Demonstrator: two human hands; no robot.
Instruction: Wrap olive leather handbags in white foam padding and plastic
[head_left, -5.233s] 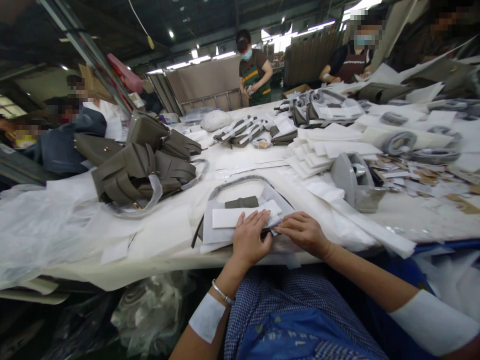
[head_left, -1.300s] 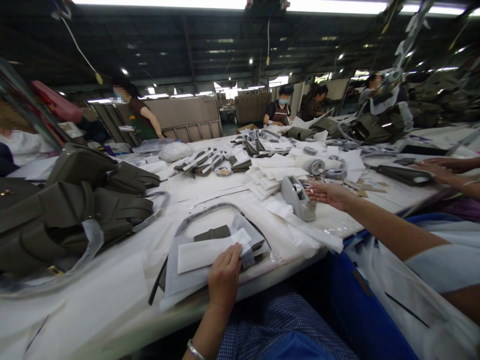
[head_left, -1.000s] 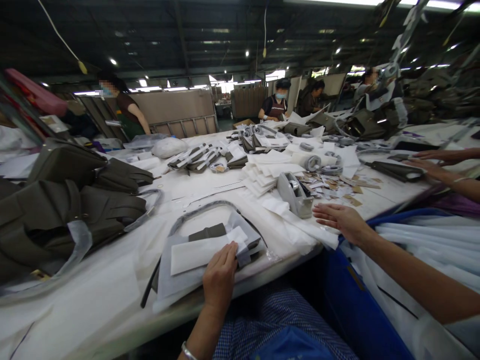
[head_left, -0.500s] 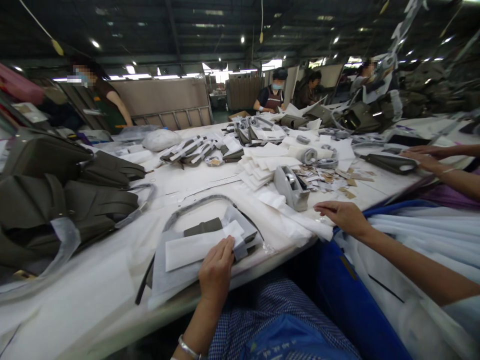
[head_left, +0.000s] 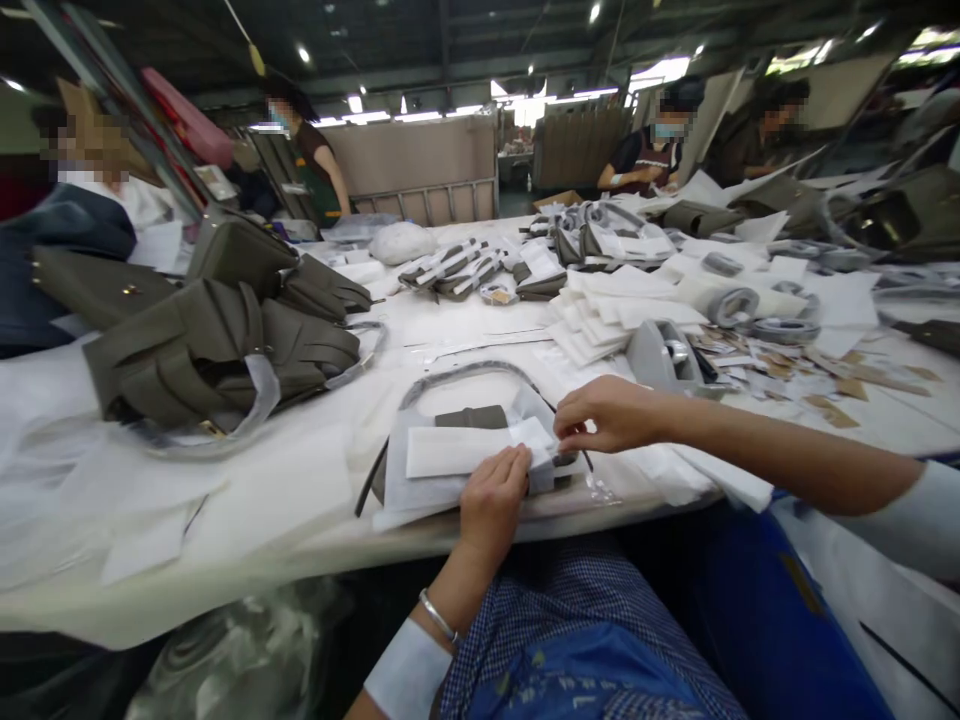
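Observation:
A dark olive bag piece [head_left: 471, 417] lies near the table's front edge, partly covered by translucent wrapping and a white foam strip [head_left: 442, 452]. Its wrapped handle [head_left: 472, 372] arches behind it. My left hand [head_left: 495, 495] lies flat on the right part of the white strip, fingers extended. At the right end of the wrapping, my right hand [head_left: 596, 415] has thumb and fingertips pinched together; what they hold is too small to make out. Behind my right hand stands a grey tape dispenser [head_left: 664, 355].
Olive bags [head_left: 217, 360] are heaped at left. Stacked white foam sheets [head_left: 607, 310], paper scraps [head_left: 817, 370] and tape rolls [head_left: 731, 307] lie at back right. Wrapped straps [head_left: 450, 270] are piled mid-table. A blue bin [head_left: 780, 600] stands at lower right. Co-workers stand beyond the table.
The view has turned left. My right hand has moved from beside the tape dispenser to the right end of the wrapped piece. My left hand stays on the white strip.

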